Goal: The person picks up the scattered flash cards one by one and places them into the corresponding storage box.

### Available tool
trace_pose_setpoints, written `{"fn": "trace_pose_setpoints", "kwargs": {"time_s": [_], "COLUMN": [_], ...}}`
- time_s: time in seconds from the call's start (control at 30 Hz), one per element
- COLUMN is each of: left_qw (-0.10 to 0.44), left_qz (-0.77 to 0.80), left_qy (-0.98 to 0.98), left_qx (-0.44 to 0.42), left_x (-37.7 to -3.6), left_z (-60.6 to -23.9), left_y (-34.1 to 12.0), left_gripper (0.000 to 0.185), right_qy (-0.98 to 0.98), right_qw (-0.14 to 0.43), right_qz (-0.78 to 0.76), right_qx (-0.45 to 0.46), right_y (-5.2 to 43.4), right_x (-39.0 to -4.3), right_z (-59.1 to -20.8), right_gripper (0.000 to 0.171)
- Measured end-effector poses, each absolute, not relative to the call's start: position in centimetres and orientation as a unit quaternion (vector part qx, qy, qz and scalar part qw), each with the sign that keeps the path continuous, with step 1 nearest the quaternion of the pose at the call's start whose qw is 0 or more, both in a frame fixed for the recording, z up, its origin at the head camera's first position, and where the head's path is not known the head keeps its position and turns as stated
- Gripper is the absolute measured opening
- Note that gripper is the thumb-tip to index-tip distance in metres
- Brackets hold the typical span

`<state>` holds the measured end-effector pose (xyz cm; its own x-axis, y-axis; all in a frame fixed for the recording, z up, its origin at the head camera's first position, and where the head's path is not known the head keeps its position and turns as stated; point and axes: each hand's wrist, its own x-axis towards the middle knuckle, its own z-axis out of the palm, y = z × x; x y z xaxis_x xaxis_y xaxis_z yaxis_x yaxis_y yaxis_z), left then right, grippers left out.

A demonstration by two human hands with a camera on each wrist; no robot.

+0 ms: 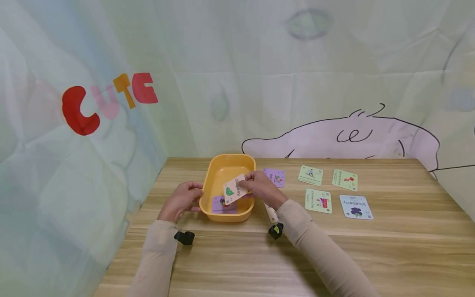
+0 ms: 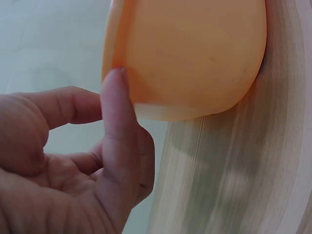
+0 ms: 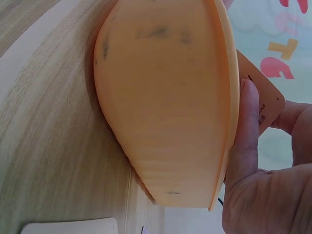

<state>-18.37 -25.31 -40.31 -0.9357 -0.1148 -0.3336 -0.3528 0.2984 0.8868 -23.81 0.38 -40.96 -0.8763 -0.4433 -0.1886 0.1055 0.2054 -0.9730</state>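
A yellow plastic bin (image 1: 227,215) stands on the wooden table. My left hand (image 1: 180,200) pinches its left rim; in the left wrist view a fingertip (image 2: 116,83) lies over the bin's edge. My right hand (image 1: 263,187) holds a cream flash card (image 1: 233,190) with a green picture, tilted above the bin's inside. In the right wrist view the held card (image 3: 265,95) shows just past the rim, and the right thumb (image 3: 248,112) lies along it. Inside the bin is a purple card (image 1: 219,207), partly covered by the held card.
To the bin's right lie a purple card (image 1: 279,180), several green cards (image 1: 310,175) and a blueberry card (image 1: 356,206). A pale card (image 1: 271,213) is partly hidden under my right wrist. A printed cloth (image 1: 230,82) hangs behind the table.
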Motion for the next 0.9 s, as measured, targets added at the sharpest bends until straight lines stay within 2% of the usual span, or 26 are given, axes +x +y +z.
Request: {"fn": "trace_pose_setpoints", "kwargs": {"time_s": [0.37, 0.67, 0.9], "left_qw": [0.108, 0.105, 0.102], "left_qz": [0.575, 0.569, 0.568], "left_qy": [0.800, 0.801, 0.802], "left_qx": [-0.135, -0.153, -0.156], "left_x": [-18.25, -18.56, -18.54], "left_z": [-40.17, -40.39, -40.48], "left_y": [-25.24, -25.18, -25.22], "left_gripper": [0.037, 0.032, 0.032], "right_qy": [0.735, 0.727, 0.725], "right_qw": [0.221, 0.233, 0.234], "right_qz": [-0.631, -0.636, -0.638], "right_qx": [-0.112, -0.113, -0.111], "right_y": [0.38, 0.34, 0.30], "right_x": [-23.99, -24.04, -24.09], "right_z": [-41.13, -41.39, -41.38], "right_gripper": [0.018, 0.023, 0.018]}}
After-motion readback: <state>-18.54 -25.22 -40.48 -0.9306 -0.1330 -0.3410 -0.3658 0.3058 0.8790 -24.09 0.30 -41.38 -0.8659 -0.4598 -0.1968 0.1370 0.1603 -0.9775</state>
